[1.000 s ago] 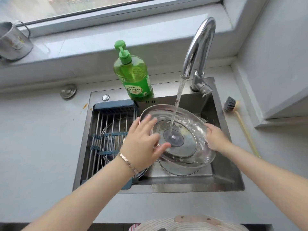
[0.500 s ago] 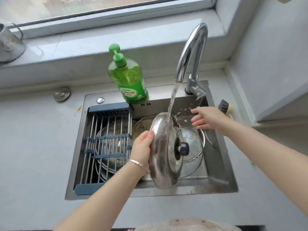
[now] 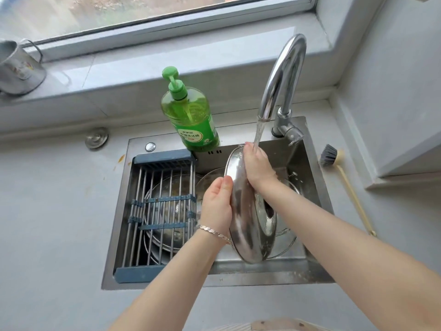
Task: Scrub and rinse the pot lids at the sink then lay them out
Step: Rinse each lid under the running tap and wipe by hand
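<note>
A steel pot lid (image 3: 245, 223) stands nearly on edge over the sink (image 3: 274, 274). My left hand (image 3: 218, 206) grips its left rim, thumb on top. My right hand (image 3: 256, 164) lies against the lid's upper inner face, right under the water stream from the tap (image 3: 281, 77). The lid's knob is hidden behind my right forearm. A glass lid (image 3: 285, 240) lies in the basin below it. More lids (image 3: 167, 211) sit under the drain rack (image 3: 164, 206) on the sink's left side.
A green dish soap bottle (image 3: 191, 115) stands on the sink's back edge. A dish brush (image 3: 343, 182) lies on the grey counter to the right. A metal mug (image 3: 16, 68) sits on the windowsill at the far left. A round metal cap (image 3: 96, 137) is set in the counter.
The lid went from flat under the stream to nearly on edge. My right hand came back from near the tap base and now lies on the lid's upper part under the water.
</note>
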Available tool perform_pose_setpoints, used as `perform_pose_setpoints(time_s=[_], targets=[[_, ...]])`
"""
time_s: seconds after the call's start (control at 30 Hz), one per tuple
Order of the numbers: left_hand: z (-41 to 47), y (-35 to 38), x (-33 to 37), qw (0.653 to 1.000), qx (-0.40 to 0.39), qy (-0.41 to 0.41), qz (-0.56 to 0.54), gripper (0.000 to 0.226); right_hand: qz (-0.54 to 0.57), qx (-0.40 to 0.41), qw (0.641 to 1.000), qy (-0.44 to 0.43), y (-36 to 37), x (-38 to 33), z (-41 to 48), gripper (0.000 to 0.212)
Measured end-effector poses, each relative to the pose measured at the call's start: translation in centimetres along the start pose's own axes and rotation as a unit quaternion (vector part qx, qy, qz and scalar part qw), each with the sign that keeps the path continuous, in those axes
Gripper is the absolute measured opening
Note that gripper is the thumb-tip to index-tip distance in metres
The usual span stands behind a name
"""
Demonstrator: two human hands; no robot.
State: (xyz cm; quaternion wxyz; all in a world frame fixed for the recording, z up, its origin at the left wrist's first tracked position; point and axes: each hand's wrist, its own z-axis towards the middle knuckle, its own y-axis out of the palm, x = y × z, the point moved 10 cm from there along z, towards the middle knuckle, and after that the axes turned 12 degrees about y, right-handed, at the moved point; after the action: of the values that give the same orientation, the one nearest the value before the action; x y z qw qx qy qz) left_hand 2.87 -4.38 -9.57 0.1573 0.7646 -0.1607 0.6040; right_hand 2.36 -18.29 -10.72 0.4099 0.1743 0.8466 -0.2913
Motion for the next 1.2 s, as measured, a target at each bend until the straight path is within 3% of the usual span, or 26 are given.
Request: perform_pose_setpoints(time_s=[0.13,0.2,0.27,0.37,0.43,0.5,0.6,0.67,0.73,0.83,0.97,1.1,1.2], targets=[[0.4,0.3,0.5,0.999,-0.004,0.022,0.031,0.026,-0.111,-0.001,0.976,-0.188,1.8,-2.7,-4.7,0.050],[0.2,0.2,1.2,0.997,-0.009,0.051,0.056,0.026,-0.084,-0.043,0.978,-0.184,1.7,-3.0,-3.7,0.043],[-0.2,0.1,2.2,0.992,-0.012,0.081,0.094,0.033,-0.044,-0.093,0.990,-0.095,1.4,-2.1,-0.8,0.034],[-0.8,0.1,4.2,0.990,-0.018,0.113,0.084,0.036,0.067,-0.133,0.986,0.079,0.8,1.1,3.0,0.045],[-0.3,-0.4,5.0,0.995,0.007,0.090,0.033,0.036,0.088,-0.101,0.973,0.190,-0.2,4.9,4.3,0.051],[1.0,-1.8,5.0,0.996,0.072,0.042,-0.016,0.035,0.124,-0.119,0.945,0.278,-0.2,9.2,3.9,0.057],[4.3,-4.9,2.5,0.983,0.174,-0.047,-0.045,0.035,0.192,-0.171,0.908,0.331,0.7,13.1,2.3,0.067],[5.8,-6.6,0.3,0.975,0.196,-0.099,-0.019,0.034,0.227,-0.155,0.900,0.339,-0.4,14.0,2.1,0.059],[6.4,-7.3,-1.5,0.972,0.188,-0.137,0.026,0.037,0.242,-0.128,0.899,0.342,-2.2,14.1,2.0,0.047],[6.5,-7.3,-3.1,0.958,0.135,-0.181,0.174,0.054,0.207,-0.073,0.914,0.341,-5.2,14.4,2.1,0.058],[6.2,-4.1,-4.0,0.917,0.037,-0.201,0.342,0.066,0.129,0.064,0.953,0.268,-9.9,12.0,2.0,0.071],[4.2,-1.9,-6.9,0.925,0.052,-0.256,0.276,0.074,0.052,0.123,0.980,0.150,-12.3,7.5,0.4,0.052],[3.6,-1.0,-8.2,0.942,0.076,-0.256,0.205,0.075,0.024,0.148,0.986,0.075,-13.2,4.7,-1.7,0.050]])
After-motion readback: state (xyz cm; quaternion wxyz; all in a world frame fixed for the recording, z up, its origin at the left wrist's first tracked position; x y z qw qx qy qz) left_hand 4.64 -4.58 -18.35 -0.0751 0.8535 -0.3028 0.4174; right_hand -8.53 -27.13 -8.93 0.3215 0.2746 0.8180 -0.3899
